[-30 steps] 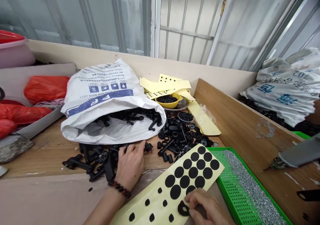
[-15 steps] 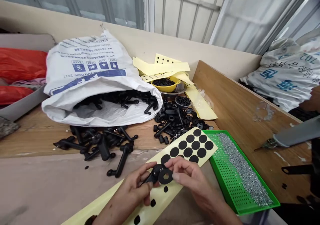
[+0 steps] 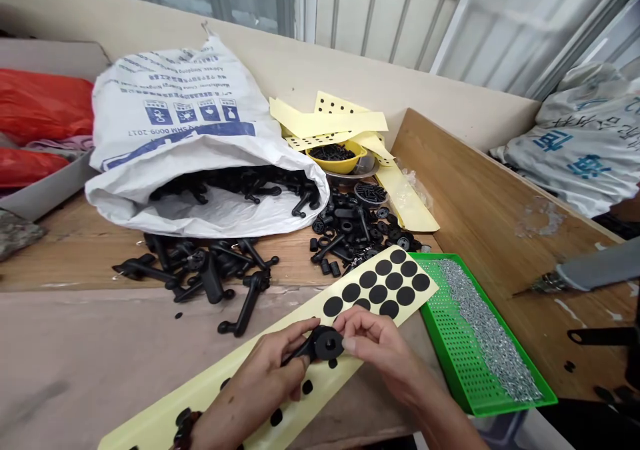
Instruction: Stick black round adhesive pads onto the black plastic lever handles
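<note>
My left hand (image 3: 267,373) is closed around a black crank handle (image 3: 303,351), its round end turned up towards me. A flat black ring-shaped sticker (image 3: 329,354) with a hole in the middle lies against that round end. My right hand (image 3: 377,343) pinches the sticker's right edge between thumb and fingertips. Beneath both hands a yellow sticker sheet (image 3: 295,323) runs diagonally, with rows of black round stickers (image 3: 378,295) on its far part and small black dots (image 3: 277,417) nearer me.
More crank handles (image 3: 213,280) lie left of the sheet, before a white woven sack (image 3: 190,203) holding others. Small black parts (image 3: 345,237) are heaped behind the sheet. A green tray (image 3: 445,370) of silver screws (image 3: 493,337) stands right, near a grey power screwdriver (image 3: 595,267).
The ring sticker, held just off the handle's round end before, now sits flat over it. Both hands stay close together. The whole view has shifted slightly.
</note>
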The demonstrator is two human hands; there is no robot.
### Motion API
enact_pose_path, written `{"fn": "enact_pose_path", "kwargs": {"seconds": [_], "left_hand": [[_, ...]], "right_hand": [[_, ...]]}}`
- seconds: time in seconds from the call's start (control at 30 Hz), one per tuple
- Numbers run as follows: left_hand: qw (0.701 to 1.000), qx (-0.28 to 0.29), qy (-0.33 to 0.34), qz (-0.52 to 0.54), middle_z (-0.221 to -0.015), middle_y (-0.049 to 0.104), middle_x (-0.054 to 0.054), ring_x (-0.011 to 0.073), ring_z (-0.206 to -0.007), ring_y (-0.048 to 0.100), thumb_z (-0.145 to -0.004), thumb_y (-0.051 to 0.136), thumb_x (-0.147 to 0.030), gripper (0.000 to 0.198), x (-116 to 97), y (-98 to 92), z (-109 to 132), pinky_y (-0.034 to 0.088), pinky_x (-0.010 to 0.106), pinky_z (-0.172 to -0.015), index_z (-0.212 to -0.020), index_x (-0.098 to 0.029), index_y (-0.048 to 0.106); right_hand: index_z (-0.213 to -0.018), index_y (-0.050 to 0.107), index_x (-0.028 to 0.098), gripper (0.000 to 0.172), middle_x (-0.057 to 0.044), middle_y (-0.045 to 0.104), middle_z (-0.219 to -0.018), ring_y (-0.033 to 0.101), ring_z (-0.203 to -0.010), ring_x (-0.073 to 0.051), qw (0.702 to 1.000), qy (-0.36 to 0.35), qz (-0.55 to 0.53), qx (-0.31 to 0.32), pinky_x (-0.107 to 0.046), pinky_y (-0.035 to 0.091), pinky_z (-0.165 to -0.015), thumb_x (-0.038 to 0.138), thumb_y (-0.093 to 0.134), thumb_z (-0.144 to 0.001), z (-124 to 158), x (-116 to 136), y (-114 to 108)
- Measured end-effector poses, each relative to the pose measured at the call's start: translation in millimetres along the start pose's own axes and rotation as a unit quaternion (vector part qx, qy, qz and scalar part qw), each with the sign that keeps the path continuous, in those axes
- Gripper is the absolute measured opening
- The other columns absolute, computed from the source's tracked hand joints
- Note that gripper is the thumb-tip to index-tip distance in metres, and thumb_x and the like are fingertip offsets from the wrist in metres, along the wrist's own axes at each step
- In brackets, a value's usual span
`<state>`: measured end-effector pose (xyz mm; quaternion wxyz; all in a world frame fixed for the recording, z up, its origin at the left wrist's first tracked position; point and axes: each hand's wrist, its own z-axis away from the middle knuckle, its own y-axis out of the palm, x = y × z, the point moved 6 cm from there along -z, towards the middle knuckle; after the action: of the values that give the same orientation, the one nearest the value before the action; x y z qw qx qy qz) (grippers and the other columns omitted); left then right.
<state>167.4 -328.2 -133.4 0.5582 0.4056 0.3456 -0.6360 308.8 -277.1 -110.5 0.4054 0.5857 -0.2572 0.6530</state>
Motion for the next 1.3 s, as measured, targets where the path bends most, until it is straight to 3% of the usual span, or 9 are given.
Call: {"fn": "enact_pose_path", "kwargs": {"seconds": [0.77,1.03,1.3], "left_hand": [[0.996,-0.008,0.02,-0.082,-0.049,0.05,-0.006,0.0123,-0.05,0.047,-0.071,0.045,-0.024,0.059,1,0.1,5,0.035,0.021,-0.05,-0.128,-0.007,0.045],[0.999,0.013,0.009,-0.039,-0.076,0.064,0.002,0.0081,-0.048,0.044,-0.069,0.046,-0.024,0.059,5,1.7,5,0.035,0.021,-0.049,-0.126,-0.009,0.045],[0.999,0.015,0.008,-0.034,-0.077,0.064,0.001,0.0079,-0.048,0.044,-0.069,0.047,-0.022,0.057,6,1.3,6,0.036,0.021,-0.05,-0.125,-0.012,0.048]], "right_hand": [[-0.061,0.056,0.017,0.019,-0.004,0.055,-0.085,0.05,-0.081,-0.017,1.0,-0.001,0.011,0.006,-0.028,0.038,-0.073,0.031,0.067,-0.066,-4,-9,1],[-0.061,0.056,0.017,0.018,-0.004,0.055,-0.084,0.048,-0.08,-0.017,1.0,0.009,0.009,0.009,-0.027,0.036,-0.073,0.03,0.067,-0.066,-3,-10,1],[-0.06,0.056,0.016,0.019,-0.004,0.054,-0.085,0.047,-0.079,-0.016,1.0,0.023,-0.006,0.013,-0.026,0.035,-0.07,0.031,0.067,-0.065,-3,-13,1]]}}
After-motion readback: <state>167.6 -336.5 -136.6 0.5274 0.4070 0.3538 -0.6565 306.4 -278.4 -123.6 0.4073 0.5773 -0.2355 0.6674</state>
